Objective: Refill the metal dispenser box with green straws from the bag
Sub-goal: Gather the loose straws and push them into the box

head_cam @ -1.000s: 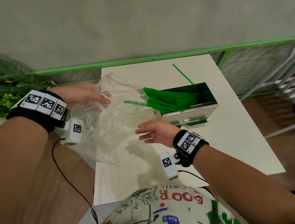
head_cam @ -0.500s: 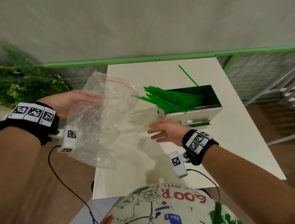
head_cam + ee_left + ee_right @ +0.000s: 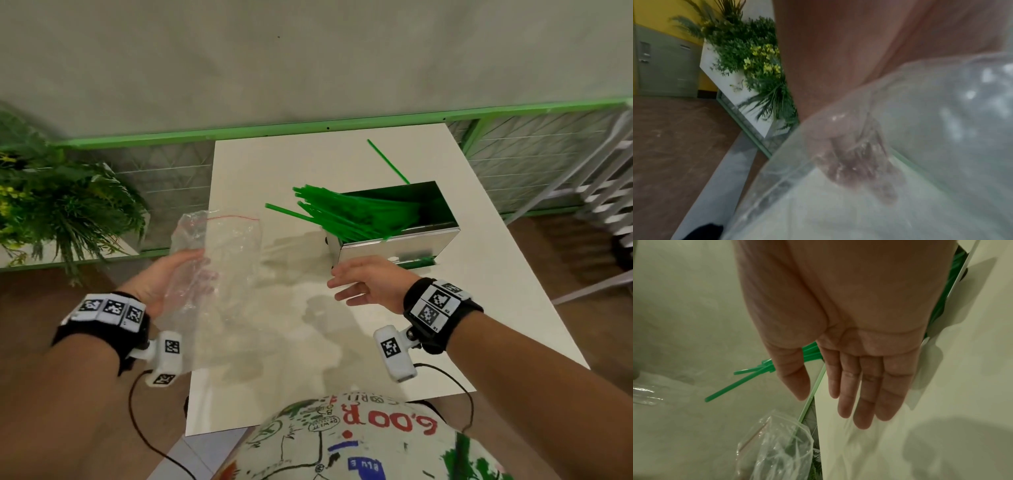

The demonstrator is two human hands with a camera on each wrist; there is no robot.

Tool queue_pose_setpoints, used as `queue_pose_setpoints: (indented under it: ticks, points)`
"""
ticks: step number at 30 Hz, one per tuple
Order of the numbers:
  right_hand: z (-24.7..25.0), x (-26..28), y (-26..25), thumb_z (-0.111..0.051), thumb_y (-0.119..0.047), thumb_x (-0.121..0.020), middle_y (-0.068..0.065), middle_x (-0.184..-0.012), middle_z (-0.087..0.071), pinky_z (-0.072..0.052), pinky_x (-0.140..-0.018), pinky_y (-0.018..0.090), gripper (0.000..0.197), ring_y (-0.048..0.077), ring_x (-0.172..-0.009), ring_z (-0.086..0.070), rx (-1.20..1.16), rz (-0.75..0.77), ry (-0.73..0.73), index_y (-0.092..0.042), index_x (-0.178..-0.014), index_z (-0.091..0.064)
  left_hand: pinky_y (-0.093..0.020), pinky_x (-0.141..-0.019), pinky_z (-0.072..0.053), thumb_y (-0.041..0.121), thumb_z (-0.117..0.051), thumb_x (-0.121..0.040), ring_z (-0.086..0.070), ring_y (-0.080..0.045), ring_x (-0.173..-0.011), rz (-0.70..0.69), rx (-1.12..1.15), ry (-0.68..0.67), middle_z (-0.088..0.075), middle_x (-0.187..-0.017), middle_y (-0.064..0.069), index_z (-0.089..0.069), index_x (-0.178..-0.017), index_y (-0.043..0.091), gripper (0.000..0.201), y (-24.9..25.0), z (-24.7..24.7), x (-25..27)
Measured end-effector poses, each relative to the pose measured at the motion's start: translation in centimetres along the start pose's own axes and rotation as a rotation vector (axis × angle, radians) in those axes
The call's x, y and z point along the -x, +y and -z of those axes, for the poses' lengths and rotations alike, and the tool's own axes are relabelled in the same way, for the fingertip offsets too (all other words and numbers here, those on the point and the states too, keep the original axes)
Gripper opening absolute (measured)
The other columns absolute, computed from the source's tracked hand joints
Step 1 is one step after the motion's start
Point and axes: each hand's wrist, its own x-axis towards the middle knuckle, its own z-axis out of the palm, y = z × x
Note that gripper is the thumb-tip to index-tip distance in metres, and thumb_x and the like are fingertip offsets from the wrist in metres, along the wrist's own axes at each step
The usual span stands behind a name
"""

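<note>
The metal dispenser box (image 3: 397, 246) stands on the white table (image 3: 496, 281), its top open. A bundle of green straws (image 3: 346, 214) lies slanted in it, the ends sticking out over its left edge; in the right wrist view the straws (image 3: 748, 374) show behind my thumb. My left hand (image 3: 178, 277) grips the clear plastic bag (image 3: 219, 260), which looks empty and hangs over the table's left edge. Through the bag (image 3: 900, 146) my curled fingers (image 3: 859, 162) show. My right hand (image 3: 359, 281) hovers flat and empty just in front of the box's left corner, fingers (image 3: 863, 394) straight.
One loose green straw (image 3: 387, 161) lies on the table behind the box. A planter with green foliage and yellow flowers (image 3: 51, 195) stands to the left. A green rail (image 3: 308, 128) runs along the wall behind the table. White metal framing (image 3: 609, 192) is at the right.
The bag has come off the straws and moved down and left in my left hand. The straws now rest in the box. My right hand has stayed near the box front.
</note>
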Motion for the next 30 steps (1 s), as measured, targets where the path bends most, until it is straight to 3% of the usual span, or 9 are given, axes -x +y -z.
queue_pose_setpoints:
  ticks: [2, 4, 8, 12, 15, 19, 22, 26, 30]
  points:
    - [0.8, 0.4, 0.2, -0.072, -0.014, -0.087, 0.011, -0.112, -0.075, -0.054, -0.094, 0.044, 0.032, 0.031, -0.096, -0.073, 0.032, 0.004, 0.025, -0.007, -0.118, -0.067, -0.049, -0.098, -0.05, 0.066, -0.086, -0.061, -0.07, -0.035, -0.104, 0.008, 0.023, 0.061, -0.071, -0.123, -0.019, -0.061, -0.137, 0.015, 0.095, -1.2, -2.2, -1.4]
    - [1.4, 0.9, 0.3, -0.073, -0.014, -0.086, 0.009, -0.112, -0.075, -0.055, -0.093, 0.043, 0.028, 0.029, -0.094, -0.073, 0.078, 0.016, 0.054, -0.008, -0.113, -0.069, -0.044, -0.091, -0.051, 0.066, -0.075, -0.075, -0.071, -0.033, -0.098, 0.009, -0.017, 0.09, -0.072, -0.119, -0.013, -0.057, -0.139, 0.017, 0.083, -1.9, -5.4, -1.7]
    - [3.1, 1.9, 0.6, -0.072, -0.016, -0.087, 0.009, -0.109, -0.075, -0.057, -0.085, 0.037, 0.02, 0.023, -0.091, -0.073, 0.277, 0.041, 0.127, -0.015, -0.107, -0.069, -0.046, -0.103, -0.05, 0.085, -0.078, -0.05, -0.067, -0.034, -0.113, 0.075, -0.245, 0.081, -0.062, -0.132, -0.004, -0.053, -0.139, 0.029, 0.108, -2.5, -8.9, -2.7]
    - [5.4, 2.9, 1.0, -0.069, -0.012, -0.087, 0.015, -0.101, -0.074, -0.052, -0.071, 0.03, 0.02, 0.014, -0.075, -0.067, 0.435, 0.08, 0.193, -0.012, -0.107, -0.068, -0.05, -0.12, -0.033, 0.082, -0.062, -0.078, -0.043, -0.034, -0.144, -0.004, -0.378, 0.224, -0.033, -0.165, -0.008, -0.016, -0.164, 0.023, 0.114, -0.8, -10.0, -3.4]
    - [7.3, 3.7, 0.8, -0.067, -0.007, -0.088, 0.013, -0.091, -0.072, -0.051, -0.069, 0.03, 0.016, 0.015, -0.072, -0.067, 0.448, 0.107, 0.223, -0.008, -0.104, -0.068, -0.051, -0.125, -0.023, 0.072, -0.051, -0.094, -0.031, -0.027, -0.153, -0.237, -0.307, 0.371, -0.028, -0.169, -0.003, -0.018, -0.164, 0.027, 0.089, 2.2, -10.4, -2.8]
    - [10.1, 4.2, -0.1, -0.066, -0.004, -0.085, 0.008, -0.079, -0.072, -0.053, -0.07, 0.032, 0.009, 0.017, -0.068, -0.066, 0.492, 0.259, 0.375, -0.012, -0.088, -0.069, -0.047, -0.108, -0.046, 0.057, -0.04, -0.105, -0.055, -0.021, -0.129, -0.484, -0.084, 0.419, -0.048, -0.148, 0.004, -0.04, -0.148, 0.029, 0.051, 7.0, -13.6, 0.0]
    - [12.1, 4.2, -1.3, -0.067, -0.008, -0.083, -0.001, -0.078, -0.068, -0.053, -0.069, 0.027, 0.01, 0.015, -0.071, -0.063, 0.648, 0.465, 0.533, -0.018, -0.085, -0.069, -0.044, -0.095, -0.054, 0.06, -0.039, -0.104, -0.062, -0.018, -0.116, -0.519, -0.087, 0.366, -0.052, -0.14, 0.008, -0.045, -0.135, 0.036, 0.039, 9.1, -16.7, 1.5]
    - [14.6, 2.4, -2.5, -0.068, -0.013, -0.083, 0.0, -0.103, -0.062, -0.053, -0.082, 0.036, 0.025, 0.019, -0.092, -0.059, 1.004, 0.652, 0.53, -0.015, -0.107, -0.067, -0.044, -0.089, -0.059, 0.068, -0.053, -0.095, -0.064, -0.015, -0.108, -0.42, -0.216, 0.404, -0.056, -0.122, 0.016, -0.049, -0.138, 0.029, 0.058, 9.4, -19.9, 1.3]
    - [16.0, -0.2, -3.4, -0.067, -0.016, -0.082, 0.006, -0.136, -0.052, -0.048, -0.099, 0.04, 0.053, 0.026, -0.119, -0.051, 1.193, 0.612, 0.433, -0.014, -0.134, -0.055, -0.038, -0.073, -0.062, 0.051, -0.069, -0.094, -0.066, -0.011, -0.095, -0.318, -0.185, 0.498, -0.059, -0.12, 0.005, -0.049, -0.143, 0.024, 0.059, 9.1, -21.9, 0.4]
